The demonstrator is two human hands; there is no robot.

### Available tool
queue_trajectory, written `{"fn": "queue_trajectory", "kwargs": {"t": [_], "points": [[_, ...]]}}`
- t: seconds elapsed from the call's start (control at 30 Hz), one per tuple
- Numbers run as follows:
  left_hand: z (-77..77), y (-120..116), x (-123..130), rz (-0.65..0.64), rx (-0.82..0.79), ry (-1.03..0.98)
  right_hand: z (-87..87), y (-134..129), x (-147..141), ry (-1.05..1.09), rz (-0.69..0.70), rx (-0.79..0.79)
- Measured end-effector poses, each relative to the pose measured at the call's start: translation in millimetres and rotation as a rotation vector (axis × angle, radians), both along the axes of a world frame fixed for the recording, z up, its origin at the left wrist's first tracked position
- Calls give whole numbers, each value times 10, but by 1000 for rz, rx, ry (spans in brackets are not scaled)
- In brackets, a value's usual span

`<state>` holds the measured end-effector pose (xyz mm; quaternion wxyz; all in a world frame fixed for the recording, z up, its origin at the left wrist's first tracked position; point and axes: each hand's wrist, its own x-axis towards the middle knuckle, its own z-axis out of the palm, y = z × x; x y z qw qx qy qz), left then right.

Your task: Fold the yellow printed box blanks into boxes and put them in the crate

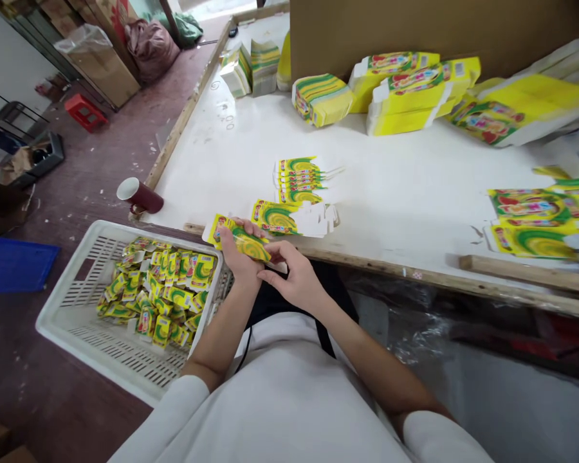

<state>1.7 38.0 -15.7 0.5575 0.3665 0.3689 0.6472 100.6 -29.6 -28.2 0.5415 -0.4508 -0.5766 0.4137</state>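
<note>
Left hand (241, 265) grips yellow-green printed carton (251, 245) at the table's near edge, thumb over the front, other fingers mostly hidden behind it; carton's underside is out of sight. Right hand (296, 280) at the carton's lower end, thumb and forefinger bent toward a white flap, remaining fingers tucked under; can't tell whether they pinch the flap or only touch it. Just beyond: unfolded carton (276, 217) with white flaps, and a fanned stack of flat cartons (299, 180), count unclear. Right-hand carton pile (531, 209) runs off the frame; wooden strip (516, 270) by it also cut off. Far-side carton bundles (405, 96) overlap, small print unreadable. Below the table, clear plastic (419, 334) in shadow, hard to make out. Containers: white slotted crate (82, 315) left of the person, small cartons (161, 329) jumbled inside, lower layers hidden. Maroon mug (148, 197) tilted in view at the table's left corner, white interior, contents not discernible. Cardboard box (109, 74) on the floor, clear bag over its top, contents hidden. Grey bin (54, 161) holds brown paper-like stuff, unclear. Blue tray (14, 263) cut by left edge.
</note>
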Motion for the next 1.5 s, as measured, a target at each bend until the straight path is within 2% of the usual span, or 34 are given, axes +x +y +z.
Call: {"fn": "queue_trajectory", "kwargs": {"t": [0.13,0.27,0.37,0.43,0.5,0.57,0.63,0.7,0.77,0.83,0.87,0.9,1.0,1.07,1.17,1.27,1.33,1.43,1.5], "points": [[-139,-35,-66,36,18,161,-52,80,1,2,-60,14],[-313,-113,-160,15,67,379,-62,191,176,-107,-140,75],[-374,-108,-290,35,44,423,-55,228,333,-212,-158,121],[-305,-56,-424,-35,2,427,-42,232,429,-295,-171,159],[-139,12,-580,-152,28,483,-19,229,513,-438,-218,211],[72,63,-708,-248,145,650,11,222,569,-617,-254,290],[245,66,-752,-367,268,920,39,209,575,-726,-219,420],[322,20,-698,-530,294,1157,54,191,534,-711,-179,527],[299,-59,-580,-591,239,1277,44,174,468,-582,-238,508],[216,-147,-458,-513,229,1305,9,166,399,-352,-347,344],[169,-188,-408,-460,272,1301,-17,167,366,-214,-350,235],[124,-226,-370,-426,348,1290,-44,171,335,-73,-293,119],[27,-306,-316,-402,598,1238,-119,192,256,277,39,-198],[-4,-329,-317,-348,685,1190,-147,204,226,399,138,-282],[-24,-319,-341,-315,638,1160,-141,197,218,381,79,-185],[-52,-276,-368,-387,534,1153,-103,159,242,75,140,29],[-76,-248,-383,-367,503,1132,-93,142,276,-140,154,167],[-79,-226,-419,-297,435,1175,-117,145,357,-254,53,281],[-49,-221,-458,-294,383,1244,-135,153,419,-289,59,294]]}}
